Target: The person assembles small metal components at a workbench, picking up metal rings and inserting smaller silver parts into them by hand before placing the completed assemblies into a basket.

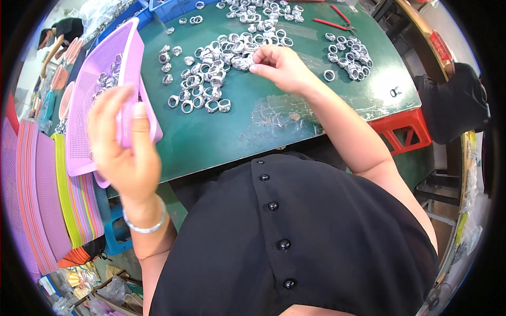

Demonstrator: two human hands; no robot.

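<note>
Over the near side of a purple mesh basket at the left, my left hand is raised, slightly blurred. Its fingers stretch upward with the thumb apart, and nothing shows in it. Several silver rings lie inside the basket, partly hidden by the basket wall. My right hand reaches to a large pile of chunky silver rings on the green table. Its thumb and index finger pinch at a silver ring on the pile's right side.
Another group of rings lies at the right, with two dark rings nearer the edge. Red-handled pliers rest at the far right. Stacked coloured baskets stand at the left; a red stool is beyond the table's right edge.
</note>
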